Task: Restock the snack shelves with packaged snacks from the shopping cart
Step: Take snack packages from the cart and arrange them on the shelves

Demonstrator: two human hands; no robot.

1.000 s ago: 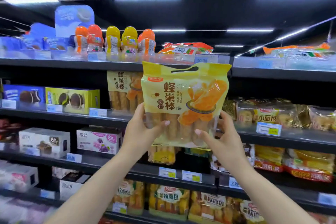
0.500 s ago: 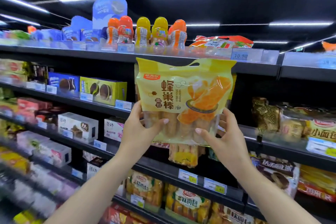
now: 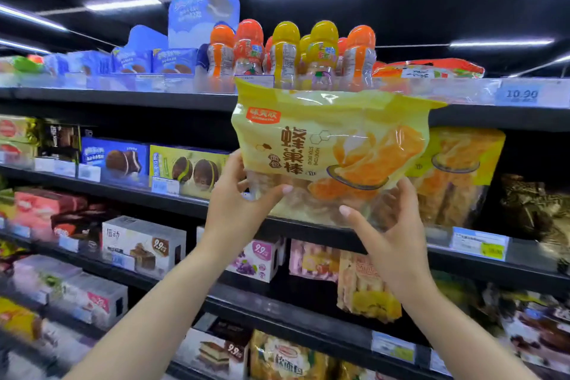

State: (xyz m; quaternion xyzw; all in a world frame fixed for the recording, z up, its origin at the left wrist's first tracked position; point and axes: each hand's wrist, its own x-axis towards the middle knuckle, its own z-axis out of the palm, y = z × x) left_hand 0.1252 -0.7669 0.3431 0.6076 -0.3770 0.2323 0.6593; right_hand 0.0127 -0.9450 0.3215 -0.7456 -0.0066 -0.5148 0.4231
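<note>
Both hands, left hand [image 3: 243,194] and right hand [image 3: 391,225], are gripping the yellow stick-bread bag [image 3: 327,148] at the second shelf [image 3: 308,227]. Placement step; next move is seating it beside the matching bag [image 3: 456,176].

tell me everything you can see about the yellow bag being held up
The yellow bag is a soft glossy plastic pack: yellow top with a red logo, dark lettering and a picture of orange bread sticks, clear bottom showing pale sticks inside. It is held up in front of the second shelf, its top leaning right. The left hand and right hand grip its lower corners, thumbs on the front. A matching bag stands just behind on the right.
</note>
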